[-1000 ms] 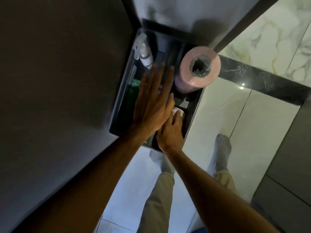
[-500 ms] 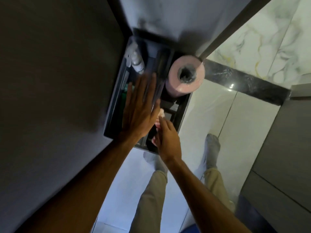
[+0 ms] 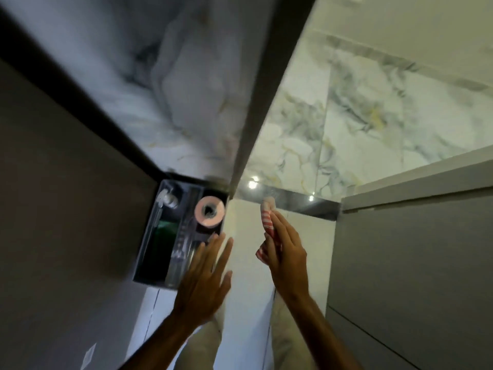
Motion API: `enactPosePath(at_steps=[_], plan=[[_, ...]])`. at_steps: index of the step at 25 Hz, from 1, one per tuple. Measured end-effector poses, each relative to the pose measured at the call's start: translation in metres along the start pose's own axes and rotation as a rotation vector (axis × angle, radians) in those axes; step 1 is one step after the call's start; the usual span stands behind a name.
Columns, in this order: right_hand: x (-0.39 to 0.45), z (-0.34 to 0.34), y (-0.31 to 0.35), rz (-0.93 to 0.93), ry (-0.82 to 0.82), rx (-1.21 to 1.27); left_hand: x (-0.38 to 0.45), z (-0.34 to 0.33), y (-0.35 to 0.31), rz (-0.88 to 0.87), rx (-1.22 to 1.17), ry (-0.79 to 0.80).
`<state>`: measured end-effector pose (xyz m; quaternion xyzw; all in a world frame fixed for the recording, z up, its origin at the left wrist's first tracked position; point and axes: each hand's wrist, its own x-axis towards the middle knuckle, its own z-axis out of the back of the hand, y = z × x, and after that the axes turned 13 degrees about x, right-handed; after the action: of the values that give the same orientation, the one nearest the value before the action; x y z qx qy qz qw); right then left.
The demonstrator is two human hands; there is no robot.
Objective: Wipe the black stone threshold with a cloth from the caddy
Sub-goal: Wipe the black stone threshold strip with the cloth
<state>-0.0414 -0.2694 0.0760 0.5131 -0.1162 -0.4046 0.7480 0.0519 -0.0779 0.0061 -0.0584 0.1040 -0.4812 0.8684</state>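
Observation:
A dark grey caddy (image 3: 149, 236) stands on the floor against the left wall. My right hand (image 3: 286, 252) is shut on a red-and-white striped cloth (image 3: 268, 220), held up in the air to the right of the caddy. The cloth's top end overlaps the black stone threshold (image 3: 306, 204), a glossy dark strip across the floor between the cream tiles and the marble tiles. My left hand (image 3: 206, 279) hovers with fingers spread at the caddy's near right corner, holding nothing.
Inside the caddy are a pink paper roll (image 3: 209, 210), a white spray bottle (image 3: 166, 200) and something green (image 3: 164, 228). A dark door edge (image 3: 256, 124) rises beside the caddy. A grey cabinet (image 3: 413, 263) stands on the right. My legs are below.
My right hand has pulled the striped cloth out of the caddy and carried it right, toward the threshold. My left hand has come off the caddy. The view has tilted up.

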Motion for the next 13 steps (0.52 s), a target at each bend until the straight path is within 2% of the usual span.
enactPosePath(at_steps=[3,7,11,13], plan=[[0.048,0.049,0.011,0.035,-0.049,0.048,0.035,0.012,-0.054,-0.059,-0.105,0.028],[0.12,0.101,-0.015,0.009,-0.077,0.135,0.11,-0.004,-0.117,0.049,-0.148,0.163],[0.198,0.127,-0.084,-0.023,0.0,0.132,0.187,-0.075,-0.16,0.315,-0.358,0.257],[0.244,0.123,-0.147,-0.021,0.047,0.098,0.228,-0.136,-0.167,0.294,-0.335,0.366]])
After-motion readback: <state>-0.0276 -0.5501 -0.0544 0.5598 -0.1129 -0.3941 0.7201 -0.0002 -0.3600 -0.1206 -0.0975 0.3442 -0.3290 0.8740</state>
